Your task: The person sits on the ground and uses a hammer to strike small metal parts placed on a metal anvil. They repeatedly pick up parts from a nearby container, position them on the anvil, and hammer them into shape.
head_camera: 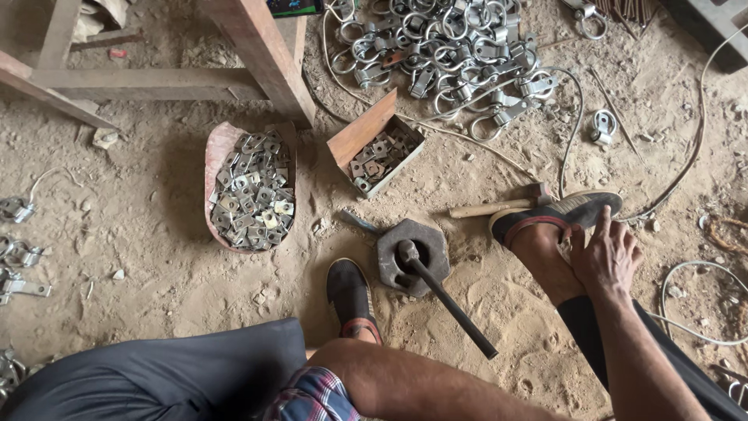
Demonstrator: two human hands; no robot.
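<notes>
Sandy, gritty floor lies under the right hand (606, 257), its fingers spread loosely on a black-and-red sandal (557, 212). Left hand's grip cannot be told. Beside it sits an octagonal iron block (413, 253) with a dark rod (452, 300)

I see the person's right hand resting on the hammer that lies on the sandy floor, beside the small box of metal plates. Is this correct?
Not quite. In the head view the right hand rests on the person's own foot and sandal, not on the hammer. The hammer lies untouched on the sandy floor, beside the small box of metal plates.
</notes>
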